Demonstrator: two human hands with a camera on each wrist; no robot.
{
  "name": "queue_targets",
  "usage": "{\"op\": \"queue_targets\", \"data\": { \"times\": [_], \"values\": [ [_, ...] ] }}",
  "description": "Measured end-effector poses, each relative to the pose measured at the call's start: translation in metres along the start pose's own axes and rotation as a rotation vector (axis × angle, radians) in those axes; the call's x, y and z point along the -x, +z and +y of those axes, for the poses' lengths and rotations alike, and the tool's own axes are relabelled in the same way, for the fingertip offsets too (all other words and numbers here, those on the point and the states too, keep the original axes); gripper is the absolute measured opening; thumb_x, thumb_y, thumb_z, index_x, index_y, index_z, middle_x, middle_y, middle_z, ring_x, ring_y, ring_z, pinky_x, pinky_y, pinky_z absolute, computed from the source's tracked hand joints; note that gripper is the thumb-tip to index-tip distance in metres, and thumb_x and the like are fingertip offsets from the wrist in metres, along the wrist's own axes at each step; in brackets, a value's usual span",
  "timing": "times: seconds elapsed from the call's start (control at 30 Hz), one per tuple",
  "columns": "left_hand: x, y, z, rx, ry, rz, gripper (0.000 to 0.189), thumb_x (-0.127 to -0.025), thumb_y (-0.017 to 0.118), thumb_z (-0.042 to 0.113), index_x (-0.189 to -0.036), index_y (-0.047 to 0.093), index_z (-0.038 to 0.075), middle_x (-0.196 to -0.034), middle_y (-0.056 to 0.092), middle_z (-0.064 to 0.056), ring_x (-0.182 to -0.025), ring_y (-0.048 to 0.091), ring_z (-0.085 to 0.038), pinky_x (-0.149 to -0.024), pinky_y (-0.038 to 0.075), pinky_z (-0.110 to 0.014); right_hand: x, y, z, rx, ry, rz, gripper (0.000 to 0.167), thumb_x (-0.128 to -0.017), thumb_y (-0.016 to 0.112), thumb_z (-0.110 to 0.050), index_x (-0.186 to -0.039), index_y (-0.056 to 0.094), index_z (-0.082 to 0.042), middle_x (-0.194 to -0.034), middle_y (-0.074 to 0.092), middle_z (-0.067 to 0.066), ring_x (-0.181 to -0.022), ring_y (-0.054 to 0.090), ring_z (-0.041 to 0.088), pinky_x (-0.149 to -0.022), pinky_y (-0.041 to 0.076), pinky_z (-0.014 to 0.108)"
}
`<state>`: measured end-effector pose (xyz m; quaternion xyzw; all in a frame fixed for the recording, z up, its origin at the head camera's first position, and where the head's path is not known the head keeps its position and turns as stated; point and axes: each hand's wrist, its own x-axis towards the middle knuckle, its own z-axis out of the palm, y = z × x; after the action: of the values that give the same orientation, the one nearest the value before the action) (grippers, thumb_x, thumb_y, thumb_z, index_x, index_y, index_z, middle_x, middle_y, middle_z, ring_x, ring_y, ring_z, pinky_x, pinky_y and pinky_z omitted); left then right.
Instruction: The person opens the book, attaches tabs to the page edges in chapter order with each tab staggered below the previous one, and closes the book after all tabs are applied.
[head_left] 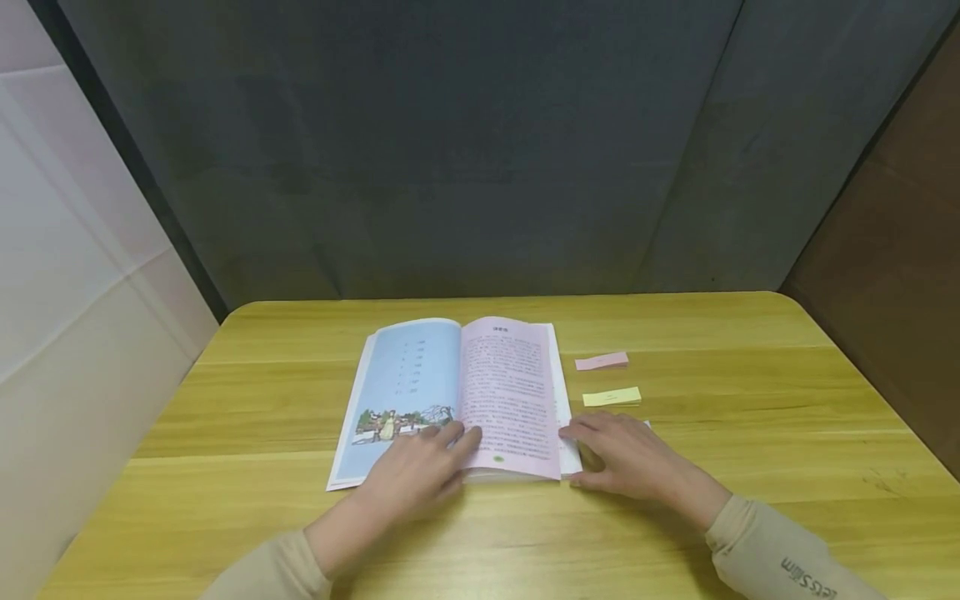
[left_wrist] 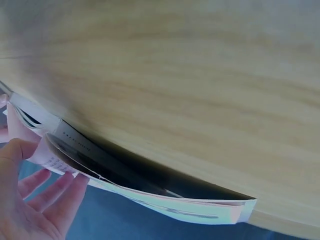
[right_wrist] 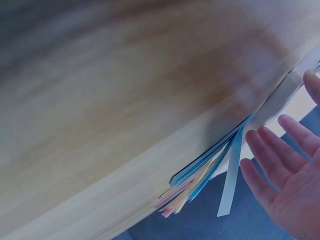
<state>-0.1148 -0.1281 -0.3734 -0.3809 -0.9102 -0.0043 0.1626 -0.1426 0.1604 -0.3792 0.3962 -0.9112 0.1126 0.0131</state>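
An open book [head_left: 510,400] lies on the table, its left page light blue with a drawing and its right page pink with printed text. My left hand [head_left: 420,462] rests over the lower middle of the book near the spine, fingers loosely extended across the pages. At the lower right edge of the book is my right hand [head_left: 630,457], fingertips right at the page edge and thumb by the corner. In the right wrist view its fingers are spread, and blue paper strips [right_wrist: 207,157] lie close to them, mostly hidden by the hand in the head view.
Right of the book lie a pink pad of paper strips [head_left: 602,361] and a yellow pad [head_left: 612,397], one below the other. The wooden table [head_left: 247,392] has a dark partition [head_left: 480,167] behind it, a pale panel on the left and a brown one on the right.
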Motion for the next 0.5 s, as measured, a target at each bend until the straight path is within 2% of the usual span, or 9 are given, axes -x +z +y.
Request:
{"op": "queue_targets", "data": {
  "times": [0.13,0.23,0.37,0.5],
  "values": [
    [0.003,-0.002,0.001,-0.024,-0.001,0.029,0.045,-0.075,0.060,0.025,-0.117,0.050,0.011,-0.109,0.053,-0.012,-0.078,0.058,-0.026,-0.045,0.046,-0.030,0.000,0.000,0.000,0.004,-0.003,0.001,0.057,-0.073,0.067,-0.040,-0.117,0.055,-0.006,-0.114,0.053,0.009,-0.104,0.049,0.025,-0.081,0.041,0.044],
    [0.004,-0.004,0.001,-0.037,-0.009,0.058,0.047,-0.076,0.058,0.022,-0.121,0.049,0.011,-0.121,0.048,-0.013,-0.093,0.055,-0.031,-0.048,0.048,-0.034,0.000,0.000,0.000,0.008,-0.003,-0.001,0.056,-0.073,0.067,-0.040,-0.116,0.055,-0.006,-0.114,0.053,0.009,-0.104,0.049,0.025,-0.081,0.042,0.044],
    [0.006,-0.007,0.000,-0.040,0.005,0.121,0.048,-0.073,0.057,0.015,-0.120,0.050,0.009,-0.124,0.047,-0.012,-0.101,0.051,-0.031,-0.061,0.049,-0.040,0.000,-0.001,-0.001,0.005,0.000,-0.005,0.057,-0.073,0.067,-0.039,-0.116,0.055,-0.006,-0.114,0.053,0.010,-0.104,0.049,0.026,-0.081,0.041,0.045],
    [0.006,-0.012,-0.004,-0.044,0.030,0.177,0.061,-0.062,0.066,0.008,-0.120,0.048,0.006,-0.124,0.046,-0.012,-0.110,0.044,-0.031,-0.078,0.044,-0.042,0.000,-0.001,-0.001,0.005,0.004,-0.009,0.057,-0.073,0.067,-0.039,-0.117,0.054,-0.006,-0.115,0.053,0.011,-0.105,0.049,0.027,-0.082,0.040,0.046]
  ]
}}
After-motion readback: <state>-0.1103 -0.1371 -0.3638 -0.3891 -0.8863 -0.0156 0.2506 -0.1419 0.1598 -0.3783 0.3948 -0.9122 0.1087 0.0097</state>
